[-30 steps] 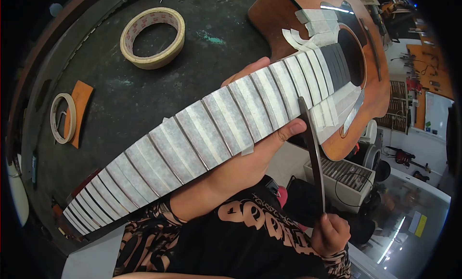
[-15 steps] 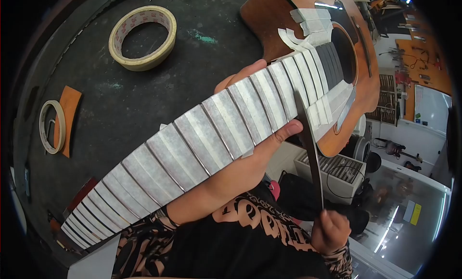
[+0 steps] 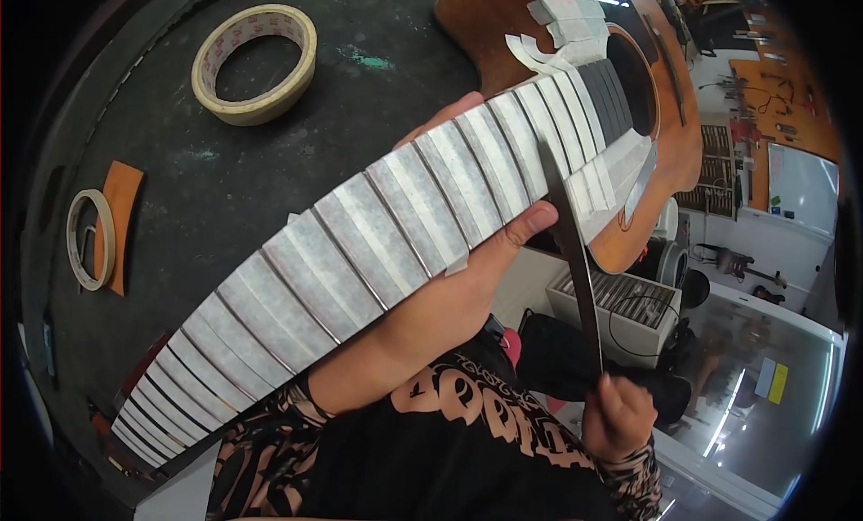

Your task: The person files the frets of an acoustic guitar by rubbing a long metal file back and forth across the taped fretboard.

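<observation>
An acoustic guitar (image 3: 620, 242) lies with its neck slanting to the lower left, masking tape covering most of the fingerboard (image 3: 346, 242) between the bare metal frets. My left hand (image 3: 481, 283) is wrapped round the neck from underneath. Its thumb rests at the near edge, and some fingertips show past the far edge. In my right hand (image 3: 620, 418), closed low at the right, is the end of a long, narrow dark file (image 3: 580, 278). The file's far end lies over a fret just beyond my left thumb. My fist hides the held end.
On the dark bench top (image 3: 207, 175) lie a large masking tape roll (image 3: 256, 107), a smaller tape roll (image 3: 74, 260) and a curved orange-brown piece (image 3: 126, 224). A box of slotted items (image 3: 620, 310) stands below the guitar body. Tools hang on an orange wall panel (image 3: 791, 89).
The whole view has shifted a little, so the guitar and bench appear farther up and left. My right hand and the file have moved slightly upward; both grips stay the same.
</observation>
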The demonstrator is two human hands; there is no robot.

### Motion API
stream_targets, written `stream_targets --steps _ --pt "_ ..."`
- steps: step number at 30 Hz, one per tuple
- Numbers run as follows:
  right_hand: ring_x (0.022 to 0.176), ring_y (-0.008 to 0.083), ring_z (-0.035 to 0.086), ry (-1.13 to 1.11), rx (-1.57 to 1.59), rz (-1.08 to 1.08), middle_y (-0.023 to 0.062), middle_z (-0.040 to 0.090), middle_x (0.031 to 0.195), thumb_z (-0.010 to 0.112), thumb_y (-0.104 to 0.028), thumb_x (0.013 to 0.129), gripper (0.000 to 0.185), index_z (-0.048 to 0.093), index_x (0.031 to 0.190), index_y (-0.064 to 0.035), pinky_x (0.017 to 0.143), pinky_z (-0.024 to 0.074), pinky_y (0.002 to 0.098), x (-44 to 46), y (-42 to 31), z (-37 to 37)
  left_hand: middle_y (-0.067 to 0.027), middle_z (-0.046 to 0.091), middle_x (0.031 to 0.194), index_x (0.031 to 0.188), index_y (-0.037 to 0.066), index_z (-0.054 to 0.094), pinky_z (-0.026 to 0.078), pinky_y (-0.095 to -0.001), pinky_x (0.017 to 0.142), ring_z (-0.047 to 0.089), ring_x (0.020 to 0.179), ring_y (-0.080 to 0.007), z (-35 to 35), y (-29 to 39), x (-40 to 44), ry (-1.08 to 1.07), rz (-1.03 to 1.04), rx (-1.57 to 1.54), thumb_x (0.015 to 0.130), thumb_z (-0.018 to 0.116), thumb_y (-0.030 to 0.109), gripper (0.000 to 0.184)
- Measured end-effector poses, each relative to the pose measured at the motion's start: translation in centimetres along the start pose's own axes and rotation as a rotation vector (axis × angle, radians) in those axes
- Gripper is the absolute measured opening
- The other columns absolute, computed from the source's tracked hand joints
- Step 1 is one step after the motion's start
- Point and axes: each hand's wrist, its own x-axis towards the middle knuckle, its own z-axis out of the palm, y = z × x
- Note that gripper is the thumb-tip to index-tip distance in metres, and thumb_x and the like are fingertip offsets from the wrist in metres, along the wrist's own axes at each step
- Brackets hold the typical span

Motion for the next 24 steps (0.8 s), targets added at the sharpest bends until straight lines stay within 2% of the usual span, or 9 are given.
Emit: stream_targets --steps 3,6,10,11,14,17,18,21,24 --pt "0.053 0.0233 0.058 -0.007 -0.039 -0.007 0.0113 0.060 0.071 0.066 0.009 0.066 0.055 0.064 0.118 -0.0067 0.048 0.0450 0.0310 0.3 -0.2 -0.6 -0.0123 0.060 0.122 0.136 -0.005 0.041 0.042 -0.0290 0.099 0.056 0.112 -0.0170 0.1 0.1 -0.4 -0.005 -0.091 -0.001 0.089 0.066 0.004 0.054" --pt "0.051 0.0201 0.055 -0.061 -0.081 -0.007 0.0068 0.055 0.066 0.067 0.005 0.070 0.057 0.062 0.124 -0.0090 0.044 0.0435 0.0326 8.6 -1.9 -0.4 -0.0106 0.062 0.120 0.126 -0.004 0.053 0.044 -0.0277 0.097 0.057 0.110 -0.0156 0.8 0.3 -1.0 0.069 -0.171 0.007 0.090 0.066 0.005 0.040" --pt "0.052 0.0238 0.053 -0.011 0.050 0.012 0.0125 0.055 0.067 0.062 0.011 0.073 0.051 0.062 0.122 -0.0022 0.052 0.0442 0.0306 10.5 -2.3 0.6 -0.0084 0.066 0.111 0.117 -0.003 0.061 0.046 -0.0267 0.092 0.061 0.103 -0.0147 0.3 0.8 -0.5 0.089 -0.288 -0.113 0.089 0.067 0.006 0.030" --pt "0.052 0.0235 0.054 -0.053 0.040 0.033 0.0126 0.055 0.067 0.063 0.010 0.072 0.050 0.063 0.121 -0.0020 0.052 0.0446 0.0307 9.4 -2.1 0.1 -0.0105 0.061 0.118 0.129 -0.005 0.044 0.043 -0.0280 0.096 0.057 0.109 -0.0158 0.1 0.9 -0.4 0.028 -0.277 -0.082 0.089 0.067 0.005 0.047" --pt "0.051 0.0222 0.056 0.048 -0.002 -0.043 0.0078 0.059 0.072 0.069 0.005 0.066 0.054 0.063 0.119 -0.0078 0.046 0.0444 0.0312 2.9 0.3 1.2 -0.0126 0.057 0.125 0.140 -0.007 0.028 0.039 -0.0302 0.102 0.053 0.116 -0.0171 -0.4 1.3 -0.4 -0.021 -0.353 -0.108 0.089 0.067 0.006 0.067" --pt "0.052 0.0221 0.056 0.054 -0.039 -0.065 0.0079 0.059 0.073 0.069 0.005 0.065 0.053 0.064 0.116 -0.0064 0.046 0.0443 0.0322 -1.1 1.6 0.9 -0.0126 0.056 0.126 0.140 -0.007 0.029 0.037 -0.0313 0.104 0.051 0.119 -0.0172 -0.2 0.9 -0.6 -0.106 -0.315 0.157 0.088 0.068 0.007 0.066" --pt "0.052 0.0214 0.055 0.066 -0.030 -0.063 0.0079 0.060 0.073 0.069 0.005 0.064 0.054 0.064 0.117 -0.0075 0.046 0.0440 0.0319 -0.8 1.3 0.7 -0.0105 0.060 0.119 0.129 -0.005 0.044 0.041 -0.0296 0.099 0.056 0.111 -0.0167 0.4 0.3 -1.0 0.024 -0.249 0.057 0.088 0.068 0.005 0.048" --pt "0.051 0.0215 0.054 0.007 0.023 -0.013 0.0080 0.054 0.067 0.067 0.006 0.070 0.053 0.063 0.122 -0.0073 0.047 0.0433 0.0320 5.7 0.0 0.4 -0.0093 0.064 0.114 0.119 -0.003 0.059 0.046 -0.0295 0.094 0.060 0.105 -0.0172 1.0 0.0 -0.9 0.090 -0.141 -0.032 0.089 0.066 0.003 0.032" --pt "0.052 0.0242 0.053 0.006 0.078 -0.036 0.0097 0.051 0.063 0.064 0.007 0.077 0.050 0.061 0.125 -0.0050 0.048 0.0427 0.0341 11.3 -1.0 1.2 -0.0100 0.063 0.115 0.120 -0.003 0.058 0.045 -0.0303 0.095 0.059 0.106 -0.0180 0.7 0.3 -0.9 0.021 -0.123 -0.045 0.090 0.065 0.003 0.032"
